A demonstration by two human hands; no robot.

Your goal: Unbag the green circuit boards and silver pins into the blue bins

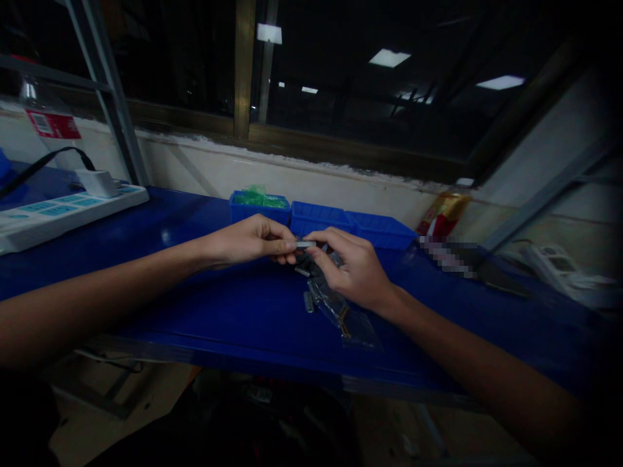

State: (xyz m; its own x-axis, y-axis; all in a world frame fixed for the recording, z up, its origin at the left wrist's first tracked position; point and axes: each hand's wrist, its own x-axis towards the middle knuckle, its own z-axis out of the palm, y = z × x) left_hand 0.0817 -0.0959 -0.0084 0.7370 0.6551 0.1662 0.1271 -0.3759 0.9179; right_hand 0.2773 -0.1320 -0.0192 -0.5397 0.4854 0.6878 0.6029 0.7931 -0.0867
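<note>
Between my two hands is a small, light grey, bar-shaped part (305, 244), held just above the blue table. My left hand (257, 240) pinches its left end between thumb and fingers. At the other end, the thumb and fingers of my right hand (348, 263) close on the same part. Under my right hand lies a clear plastic bag (328, 295) with small pieces in it, some brass-coloured. One loose grey piece (309, 302) rests on the table beside the bag. The exact kind of the held part is too small to make out.
Three blue bins stand along the wall: a left bin (260, 213) with green plastic, a middle bin (321, 217) and a right bin (382, 228). A white power strip (73, 217) and a bottle (51, 123) are at left. A gold-and-red packet (445, 214) stands at right.
</note>
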